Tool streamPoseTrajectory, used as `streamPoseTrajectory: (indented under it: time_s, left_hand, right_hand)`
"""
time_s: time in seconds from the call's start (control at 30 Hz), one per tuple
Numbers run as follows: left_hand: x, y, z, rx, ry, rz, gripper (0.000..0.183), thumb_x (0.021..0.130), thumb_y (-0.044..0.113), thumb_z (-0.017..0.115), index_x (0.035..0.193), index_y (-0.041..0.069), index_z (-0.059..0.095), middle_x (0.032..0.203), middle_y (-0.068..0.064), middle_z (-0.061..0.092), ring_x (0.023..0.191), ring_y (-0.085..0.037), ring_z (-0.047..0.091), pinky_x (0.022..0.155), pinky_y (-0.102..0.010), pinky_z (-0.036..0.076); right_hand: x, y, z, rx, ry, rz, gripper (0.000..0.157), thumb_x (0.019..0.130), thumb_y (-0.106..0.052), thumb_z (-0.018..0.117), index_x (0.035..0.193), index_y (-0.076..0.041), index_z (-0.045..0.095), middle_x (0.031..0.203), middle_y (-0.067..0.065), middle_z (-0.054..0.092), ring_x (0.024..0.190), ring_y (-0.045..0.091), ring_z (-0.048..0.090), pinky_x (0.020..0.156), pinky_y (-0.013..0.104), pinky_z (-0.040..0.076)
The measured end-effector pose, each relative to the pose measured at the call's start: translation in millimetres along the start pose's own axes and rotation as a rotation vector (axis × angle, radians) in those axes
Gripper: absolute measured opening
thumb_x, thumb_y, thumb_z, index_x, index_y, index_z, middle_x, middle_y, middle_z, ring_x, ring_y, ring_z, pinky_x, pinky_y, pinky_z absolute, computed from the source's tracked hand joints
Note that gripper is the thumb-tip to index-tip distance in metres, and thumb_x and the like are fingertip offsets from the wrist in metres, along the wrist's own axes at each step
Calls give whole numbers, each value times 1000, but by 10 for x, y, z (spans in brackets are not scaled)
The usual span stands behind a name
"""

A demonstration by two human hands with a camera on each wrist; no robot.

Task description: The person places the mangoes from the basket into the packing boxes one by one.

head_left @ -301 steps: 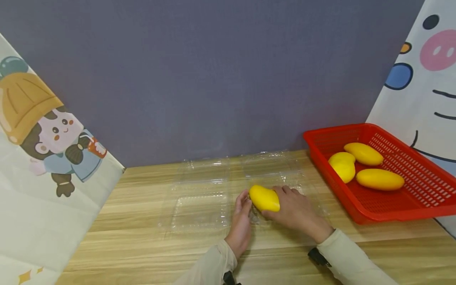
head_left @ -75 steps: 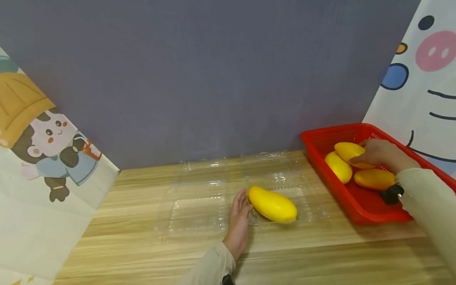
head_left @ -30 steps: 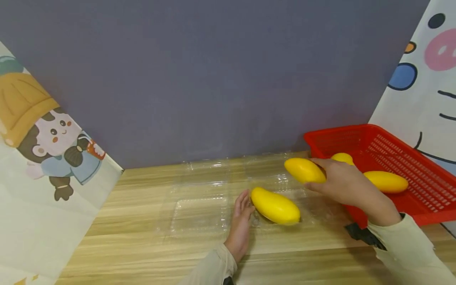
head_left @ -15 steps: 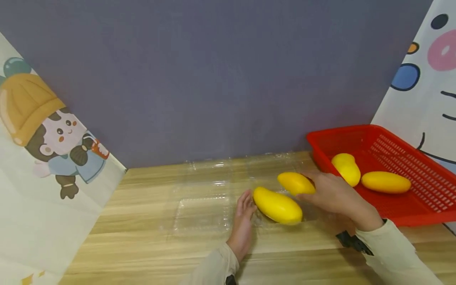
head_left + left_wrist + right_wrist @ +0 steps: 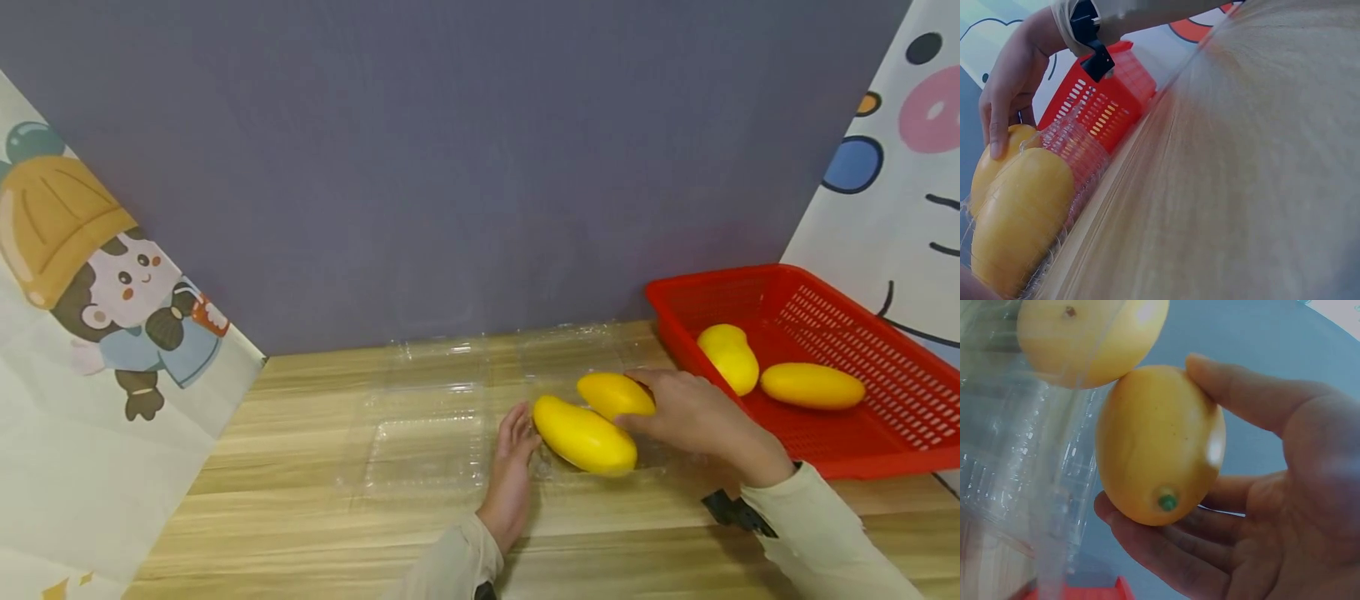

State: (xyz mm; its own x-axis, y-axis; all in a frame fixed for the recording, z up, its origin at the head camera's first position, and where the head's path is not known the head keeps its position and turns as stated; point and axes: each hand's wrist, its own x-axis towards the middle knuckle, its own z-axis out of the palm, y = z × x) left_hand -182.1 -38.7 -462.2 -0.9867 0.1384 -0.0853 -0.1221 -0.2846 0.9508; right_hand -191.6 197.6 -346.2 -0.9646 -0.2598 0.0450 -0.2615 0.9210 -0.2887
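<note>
In the head view, my right hand (image 5: 693, 417) grips a yellow mango (image 5: 615, 395) over the right-hand clear plastic clamshell box (image 5: 652, 454). The right wrist view shows the thumb on one side of this mango (image 5: 1160, 447) and fingers on the other, its green stem end facing the camera. A second mango (image 5: 585, 435) lies in the same box, touching the held one. At the box's left side rests my left hand (image 5: 512, 475), fingers loosely bent against the plastic edge. Only a sliver of that hand enters the left wrist view.
Another clear clamshell box (image 5: 427, 450) lies spread on the wooden table (image 5: 300, 533) to the left. At the right stands a red basket (image 5: 832, 467) with two mangoes (image 5: 729, 358) in it. A grey panel (image 5: 450, 167) closes the back.
My right hand has taken a mango from the red basket and carried it left, then lowered it beside the mango in the box. The left hand stays at the box's edge.
</note>
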Motion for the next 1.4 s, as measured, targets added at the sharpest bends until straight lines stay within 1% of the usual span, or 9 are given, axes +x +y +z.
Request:
streamPoseTrajectory:
  time_s: [0.13, 0.23, 0.47, 0.67, 0.83, 1.0, 1.23, 1.4]
  left_hand:
    - [-8, 6, 10, 0, 1, -7, 60, 97, 14, 50, 154, 15, 30, 162, -15, 28, 152, -34, 22, 126, -55, 13]
    - [-13, 12, 15, 5, 2, -13, 61, 97, 14, 50, 154, 14, 30, 162, -14, 28, 152, -34, 22, 126, -56, 12]
    - [-23, 30, 11, 21, -11, -19, 60, 97, 16, 49, 154, 15, 29, 163, -15, 25, 153, -35, 18, 126, -58, 10]
    - [-10, 36, 2, 24, -14, -14, 60, 97, 17, 49, 154, 17, 30, 164, -13, 25, 154, -35, 17, 126, -57, 9]
    - [-3, 31, 3, 2, -4, -4, 59, 97, 14, 48, 154, 15, 32, 163, -14, 27, 153, -35, 18, 126, -56, 11]
    - [-22, 27, 11, -23, 8, -8, 57, 98, 13, 46, 153, 16, 33, 163, -13, 27, 153, -35, 20, 127, -55, 12]
    - [-72, 47, 54, -15, 26, 20, 56, 99, 14, 44, 153, 16, 32, 163, -14, 26, 151, -36, 23, 126, -58, 13]
    - [-86, 40, 70, -15, 41, 27, 55, 99, 12, 43, 153, 15, 32, 161, -14, 27, 150, -36, 23, 125, -60, 11]
  right_hand:
    - [11, 28, 46, 4, -2, 4, 78, 83, -55, 72, 137, -2, 56, 134, 20, 63, 107, 32, 65, 84, 53, 55]
    - [23, 40, 74, 1, 0, 10, 78, 83, -55, 72, 138, -2, 56, 135, 20, 62, 111, 34, 64, 86, 54, 54]
    - [37, 40, 109, 3, -4, 21, 77, 85, -52, 71, 140, 0, 53, 139, 25, 58, 119, 40, 60, 92, 59, 52]
    - [49, 14, 127, -8, -2, 29, 75, 87, -50, 70, 141, 0, 52, 141, 27, 55, 123, 45, 57, 93, 63, 51]
    - [60, 9, 152, 15, -18, 31, 73, 88, -49, 69, 141, -1, 52, 140, 26, 56, 123, 44, 57, 95, 63, 50]
    - [63, 11, 192, 34, -40, 25, 73, 87, -46, 69, 140, 0, 52, 138, 24, 57, 125, 42, 55, 98, 62, 48]
    - [71, -8, 213, 9, -43, 38, 71, 86, -46, 69, 139, -1, 53, 137, 25, 56, 121, 42, 57, 98, 62, 48]
    - [79, -12, 224, -2, -53, 41, 71, 86, -44, 69, 138, 1, 54, 138, 25, 56, 123, 42, 55, 100, 62, 47]
